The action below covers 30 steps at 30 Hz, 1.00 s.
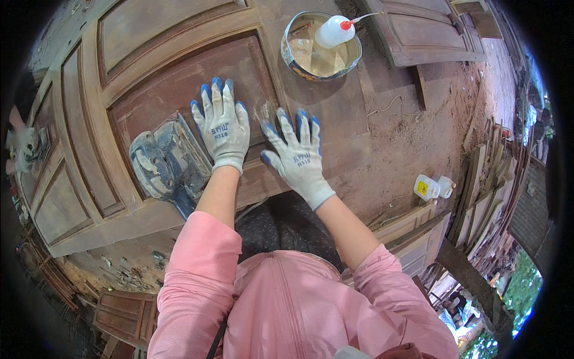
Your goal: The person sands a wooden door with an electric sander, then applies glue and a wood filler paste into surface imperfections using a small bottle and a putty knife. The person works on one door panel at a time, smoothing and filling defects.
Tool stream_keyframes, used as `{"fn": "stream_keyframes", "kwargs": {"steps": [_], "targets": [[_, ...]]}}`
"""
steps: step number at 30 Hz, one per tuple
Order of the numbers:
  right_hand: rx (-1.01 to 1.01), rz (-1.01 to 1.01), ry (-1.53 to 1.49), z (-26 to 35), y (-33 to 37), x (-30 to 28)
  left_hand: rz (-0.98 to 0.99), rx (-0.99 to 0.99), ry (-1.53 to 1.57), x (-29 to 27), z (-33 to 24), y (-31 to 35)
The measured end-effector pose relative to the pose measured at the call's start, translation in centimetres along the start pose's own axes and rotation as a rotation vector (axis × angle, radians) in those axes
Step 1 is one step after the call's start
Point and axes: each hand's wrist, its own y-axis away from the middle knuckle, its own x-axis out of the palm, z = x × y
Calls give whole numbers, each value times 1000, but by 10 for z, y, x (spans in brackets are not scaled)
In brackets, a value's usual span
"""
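Dirt-floored work yard (388, 179), dusty, wood parts all round. Wooden panel door (170, 99) lies face up in front of the person, centre to left of view. Left hand (222, 128): white glove, blue fingertips, palm down over the reddish recessed panel, fingers extended and slightly spread, nothing gripped. Right hand (297, 155): same glove type, palm down at the near corner of that panel, fingers fanned, thumb out, nothing gripped. Scuffed power sander (158, 164) sits on the door just left of left hand. Past the right hand: round bowl (297, 70), white squeeze bottle with red cap (330, 33) tilted in it. Farther right: second panel door (427, 30), white jug with yellow label (424, 187), timber pile (477, 176).
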Motion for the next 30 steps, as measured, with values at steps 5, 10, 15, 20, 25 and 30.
{"fn": "stream_keyframes", "kwargs": {"steps": [5,10,15,20,25,30], "targets": [[0,-62,-51,1,-11,-3,4,-12,15,-1,0,1],[-168,-67,39,2,-39,5,-50,22,-9,2,-1,-2],[-104,62,-18,5,15,-5,-58,10,-33,3,1,0],[-27,45,-24,9,19,3,-62,19,-5,2,-1,0],[84,18,-40,13,30,5,-68,14,-16,3,1,0],[105,-24,9,17,18,12,-68,22,-22,3,0,-2]]}}
